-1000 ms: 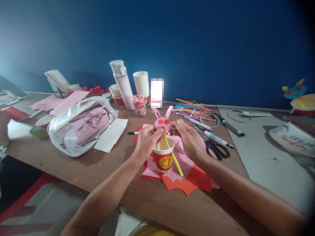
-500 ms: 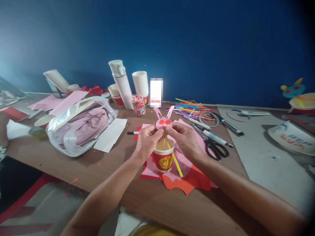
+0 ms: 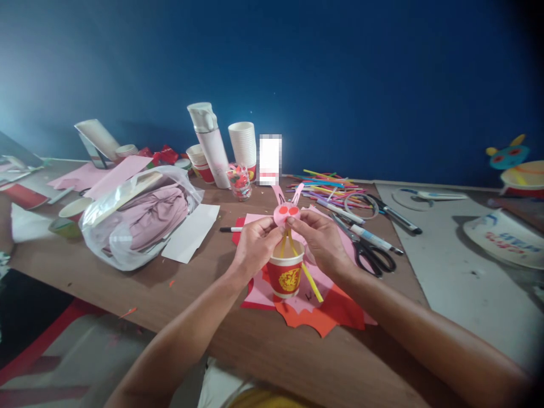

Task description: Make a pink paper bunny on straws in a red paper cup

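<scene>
A pink paper rabbit head (image 3: 287,213) with long ears and red eyes is pinched at its lower edge between my two hands. My left hand (image 3: 260,238) grips its left side, thumb and fingers together. On the right side, my right hand (image 3: 319,235) pinches it with thumb and forefinger. Below the head hangs a red and white paper cup (image 3: 286,276) with a gold emblem. Yellow straws (image 3: 313,282) run from under the head into the cup, and one sticks out past its right side. Pink and orange paper (image 3: 314,318) lies beneath.
Black scissors (image 3: 374,258), a glue pen and a craft knife (image 3: 399,218) lie to the right. Behind them are loose coloured straws (image 3: 327,184). A plastic bag (image 3: 140,226) with cloth sits left; a thermos (image 3: 210,147) and stacked cups (image 3: 242,147) stand at the back.
The rabbit head and the cup have shifted slightly to the right. The protruding straw end has swung right and a little up with them. Both hands keep their pinch.
</scene>
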A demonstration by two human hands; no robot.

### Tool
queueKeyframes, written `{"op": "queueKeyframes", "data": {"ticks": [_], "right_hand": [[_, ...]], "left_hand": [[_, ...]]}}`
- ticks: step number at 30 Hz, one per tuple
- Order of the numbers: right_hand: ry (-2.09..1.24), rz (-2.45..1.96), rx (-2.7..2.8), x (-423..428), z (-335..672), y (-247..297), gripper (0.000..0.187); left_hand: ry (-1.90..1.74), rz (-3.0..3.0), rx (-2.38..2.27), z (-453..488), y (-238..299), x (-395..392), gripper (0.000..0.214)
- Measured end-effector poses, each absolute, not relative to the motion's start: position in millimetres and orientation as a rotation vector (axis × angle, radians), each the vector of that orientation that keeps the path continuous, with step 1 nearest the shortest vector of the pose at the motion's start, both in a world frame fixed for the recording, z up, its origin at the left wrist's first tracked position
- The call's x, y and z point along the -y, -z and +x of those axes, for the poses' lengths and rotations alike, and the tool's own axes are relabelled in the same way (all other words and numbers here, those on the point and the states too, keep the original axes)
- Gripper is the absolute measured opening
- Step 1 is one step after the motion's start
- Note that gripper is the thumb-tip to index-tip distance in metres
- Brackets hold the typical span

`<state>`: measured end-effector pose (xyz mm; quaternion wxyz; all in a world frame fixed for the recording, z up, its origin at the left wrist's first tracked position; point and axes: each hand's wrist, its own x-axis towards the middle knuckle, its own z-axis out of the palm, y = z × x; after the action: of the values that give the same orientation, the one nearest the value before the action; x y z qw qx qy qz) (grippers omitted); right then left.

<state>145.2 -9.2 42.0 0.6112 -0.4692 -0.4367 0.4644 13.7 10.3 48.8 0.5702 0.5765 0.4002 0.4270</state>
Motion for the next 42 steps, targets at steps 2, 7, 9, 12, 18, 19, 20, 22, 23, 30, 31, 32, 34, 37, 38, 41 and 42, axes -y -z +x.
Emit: {"op": "queueKeyframes", "data": {"ticks": [2,7,9,12,18,19,20,22,23,30,31,32,34,37,38,41,42], "right_hand": [[-1.068,-1.092,0.981,8,146,-41,0.015],[-1.068,-1.088,0.944,7,151,-40,0.013],[-1.126,-1.040,0.928,6,153,-40,0.013],[-1.329,-0.898,0.867,4,157,-38,0.012],[-1.575,-0.706,0.826,1,162,-35,0.011],[-1.587,-0.707,0.838,1,163,-35,0.011],[-1.590,-0.712,0.851,1,163,-35,0.011],[-1.581,-0.721,0.870,2,162,-35,0.009],[-1.576,-0.723,0.875,3,161,-36,0.008],[-1.547,-0.817,0.914,4,159,-33,0.011],[-1.525,-0.831,0.932,3,160,-33,0.011],[-1.503,-0.835,0.953,3,160,-32,0.010],[-1.483,-0.822,0.998,3,160,-32,0.010],[-1.475,-0.798,1.040,3,161,-32,0.009],[-1.472,-0.795,1.045,3,161,-31,0.009],[-1.472,-0.808,1.050,3,162,-30,0.008],[-1.471,-0.818,1.047,3,162,-29,0.008]], "left_hand": [[-0.988,1.356,-0.925,13,-48,-12,0.011],[-0.993,1.330,-0.898,13,-53,-14,0.016],[-1.008,1.307,-0.905,13,-55,-13,0.017],[-1.050,1.240,-0.904,12,-57,-13,0.017],[-1.084,1.184,-0.912,8,-60,-15,0.016],[-1.064,1.188,-0.904,7,-60,-15,0.016],[-1.047,1.189,-0.897,7,-61,-14,0.016],[-1.029,1.180,-0.890,8,-61,-13,0.014],[-1.028,1.170,-0.888,8,-62,-13,0.013],[-1.065,1.143,-0.858,11,-60,-12,0.013],[-1.068,1.141,-0.857,11,-59,-12,0.013],[-1.072,1.140,-0.857,11,-59,-12,0.014],[-1.071,1.144,-0.856,11,-58,-12,0.014],[-1.053,1.170,-0.852,10,-57,-12,0.017],[-1.049,1.183,-0.855,10,-57,-12,0.019],[-1.058,1.241,-0.892,10,-55,-11,0.020],[-1.067,1.268,-0.910,10,-55,-11,0.021]]}}
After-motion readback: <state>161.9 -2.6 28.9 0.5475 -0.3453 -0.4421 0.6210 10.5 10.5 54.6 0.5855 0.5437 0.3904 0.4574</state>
